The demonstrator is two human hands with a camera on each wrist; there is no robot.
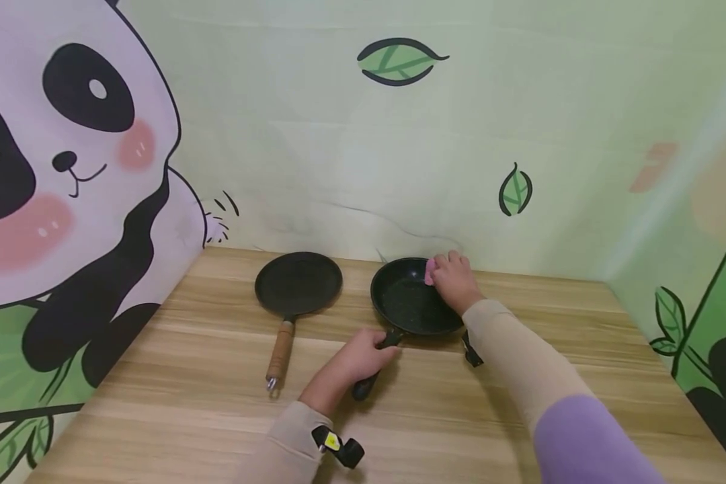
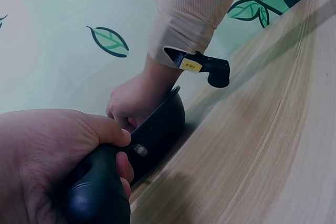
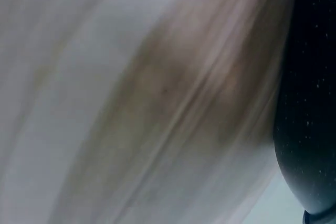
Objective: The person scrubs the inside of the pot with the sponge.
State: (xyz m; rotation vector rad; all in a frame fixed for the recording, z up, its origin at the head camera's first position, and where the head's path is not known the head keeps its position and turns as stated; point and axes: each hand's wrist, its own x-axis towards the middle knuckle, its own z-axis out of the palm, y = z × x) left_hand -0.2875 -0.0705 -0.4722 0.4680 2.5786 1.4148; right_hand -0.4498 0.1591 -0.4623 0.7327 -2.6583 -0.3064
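A black frying pan (image 1: 407, 302) sits on the wooden table, its handle (image 1: 364, 388) pointing toward me and slightly left. My left hand (image 1: 361, 354) grips that handle close to the pan, thumb along the top, as the left wrist view shows. Inside the pan, at its far right wall, my right hand (image 1: 455, 277) holds a small pink sponge (image 1: 429, 272), mostly covered by the fingers. In the left wrist view, the right hand (image 2: 128, 98) reaches down behind the pan's near wall (image 2: 163, 127). The right wrist view is blurred, with the dark speckled pan (image 3: 310, 87) along its right edge.
Left of the frying pan lies a flat black pan (image 1: 299, 282) with a wooden handle (image 1: 281, 351). Behind the table (image 1: 187, 396) rises a pale green wall (image 1: 314, 134) printed with leaves and a large panda. A second printed wall (image 1: 696, 255) borders the right side.
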